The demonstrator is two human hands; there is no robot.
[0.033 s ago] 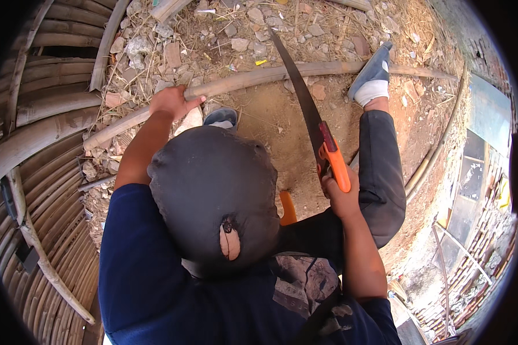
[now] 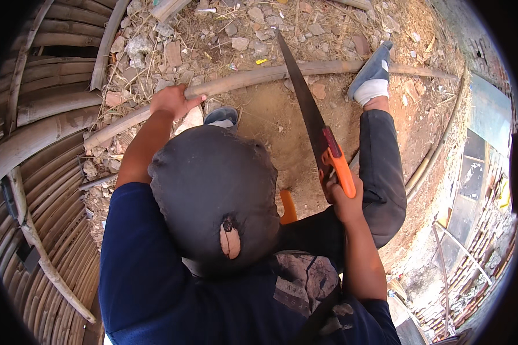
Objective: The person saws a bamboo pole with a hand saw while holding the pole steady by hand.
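My left hand (image 2: pixel 172 100) is closed over a long pale bamboo pole (image 2: pixel 242 79) that lies across the dirt. My right hand (image 2: pixel 344 198) grips the orange handle of a hand saw (image 2: pixel 313 123). The dark blade runs up and left and meets the pole near its middle, to the right of my left hand. A grey shoe (image 2: pixel 374 72) presses on the pole right of the blade. A second shoe (image 2: pixel 221 117) sits just below the pole beside my left hand. A black cap (image 2: pixel 213 195) hides part of the ground below.
Stacked bamboo poles (image 2: pixel 34 132) fill the left side. Stones and straw rubble (image 2: pixel 172 46) lie beyond the pole. Thin curved poles (image 2: pixel 437 152) and a brick wall (image 2: pixel 477 259) run along the right. An orange object (image 2: pixel 288 207) pokes out by the cap.
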